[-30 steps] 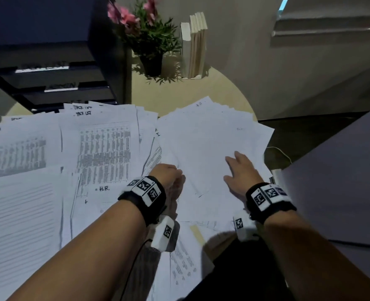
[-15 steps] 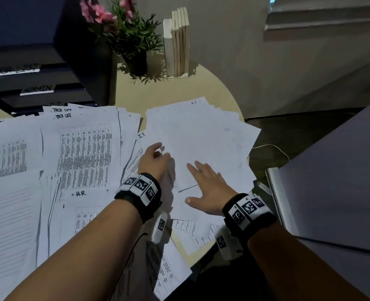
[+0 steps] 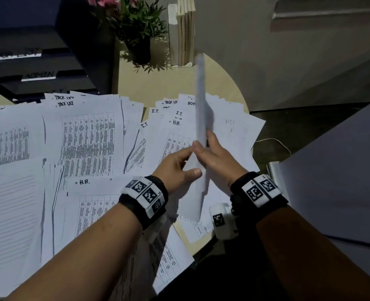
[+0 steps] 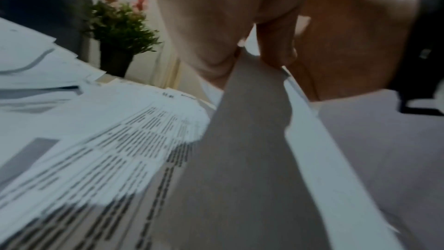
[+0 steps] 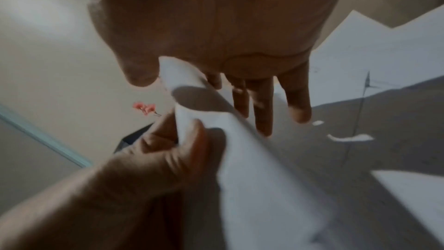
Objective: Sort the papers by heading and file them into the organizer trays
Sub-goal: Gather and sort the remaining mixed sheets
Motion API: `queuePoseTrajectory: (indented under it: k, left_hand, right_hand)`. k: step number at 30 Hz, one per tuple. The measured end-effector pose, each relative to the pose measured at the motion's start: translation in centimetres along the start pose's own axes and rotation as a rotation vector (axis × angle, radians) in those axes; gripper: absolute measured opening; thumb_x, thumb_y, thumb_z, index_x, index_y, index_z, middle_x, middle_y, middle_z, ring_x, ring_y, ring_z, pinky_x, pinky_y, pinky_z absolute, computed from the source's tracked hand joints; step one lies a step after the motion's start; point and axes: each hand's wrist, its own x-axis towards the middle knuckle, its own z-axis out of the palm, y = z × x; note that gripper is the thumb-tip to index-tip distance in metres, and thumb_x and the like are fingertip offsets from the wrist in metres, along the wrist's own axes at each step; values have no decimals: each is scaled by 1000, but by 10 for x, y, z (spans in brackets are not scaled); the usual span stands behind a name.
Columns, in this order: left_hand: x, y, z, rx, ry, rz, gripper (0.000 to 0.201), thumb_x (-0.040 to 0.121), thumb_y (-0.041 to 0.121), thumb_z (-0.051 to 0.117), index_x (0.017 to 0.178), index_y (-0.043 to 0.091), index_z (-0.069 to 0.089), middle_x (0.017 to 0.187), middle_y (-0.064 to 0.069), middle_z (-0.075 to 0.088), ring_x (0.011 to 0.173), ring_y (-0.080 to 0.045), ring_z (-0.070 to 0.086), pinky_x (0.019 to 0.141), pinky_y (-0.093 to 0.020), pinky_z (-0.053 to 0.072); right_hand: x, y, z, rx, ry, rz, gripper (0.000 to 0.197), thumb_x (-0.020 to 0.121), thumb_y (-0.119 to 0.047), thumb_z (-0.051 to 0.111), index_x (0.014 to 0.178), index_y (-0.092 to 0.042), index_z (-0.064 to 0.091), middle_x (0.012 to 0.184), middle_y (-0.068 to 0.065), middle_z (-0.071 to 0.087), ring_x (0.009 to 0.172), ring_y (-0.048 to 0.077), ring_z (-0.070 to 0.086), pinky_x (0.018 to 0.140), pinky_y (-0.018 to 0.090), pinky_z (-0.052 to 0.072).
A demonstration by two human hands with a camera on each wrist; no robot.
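Note:
Both hands hold one white sheet (image 3: 200, 101) lifted above the table and turned almost edge-on to the head view. My left hand (image 3: 177, 168) pinches its near lower edge with the thumb on top. My right hand (image 3: 216, 157) pinches it from the right side. In the right wrist view the sheet (image 5: 252, 159) runs between the right thumb and fingers. Printed papers (image 3: 88, 144) cover the table, with headings such as TASK LIST, I.T. (image 3: 156, 110) and H.R. (image 3: 84, 182). The black organizer trays (image 3: 38, 68) stand at the back left; one label reads ADMIN.
A potted plant (image 3: 136, 29) with pink flowers and a row of upright books (image 3: 184, 31) stand at the back of the round wooden table (image 3: 234, 88). A large grey surface (image 3: 331, 170) sits close on the right. A thin cable (image 3: 275, 141) lies past the table edge.
Both hands were lying flat on the blank right-hand pile; now they have picked up the top sheet and tilted it upright, uncovering papers with headings beneath.

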Motion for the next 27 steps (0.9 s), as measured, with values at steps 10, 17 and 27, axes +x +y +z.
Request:
queuePoseTrajectory:
  k: [10, 17, 27]
  left_hand:
    - [-17, 18, -47, -243, 283, -9, 33, 89, -16, 55, 119, -1, 59, 94, -2, 71, 82, -9, 67, 83, -29, 54]
    - [-27, 42, -108, -358, 511, 99, 25, 93, -8, 54, 101, 14, 62, 86, 0, 72, 78, -16, 67, 79, -37, 58]
    - [-29, -12, -123, 545, 732, -267, 22, 86, 7, 63, 108, 5, 65, 88, -9, 65, 91, -32, 64, 76, -29, 43]
  right_hand:
    - [14, 5, -26, 103, 417, -41, 33, 90, -32, 54, 120, -22, 64, 117, 3, 71, 109, 26, 66, 98, 50, 51]
    - [-1, 42, -53, -527, 637, 209, 35, 93, -11, 58, 128, -12, 51, 124, 15, 62, 110, 32, 60, 92, 35, 48]
    - [-18, 23, -84, -593, 803, 75, 17, 96, -11, 53, 108, -5, 63, 106, 13, 66, 94, 30, 61, 78, 31, 45]
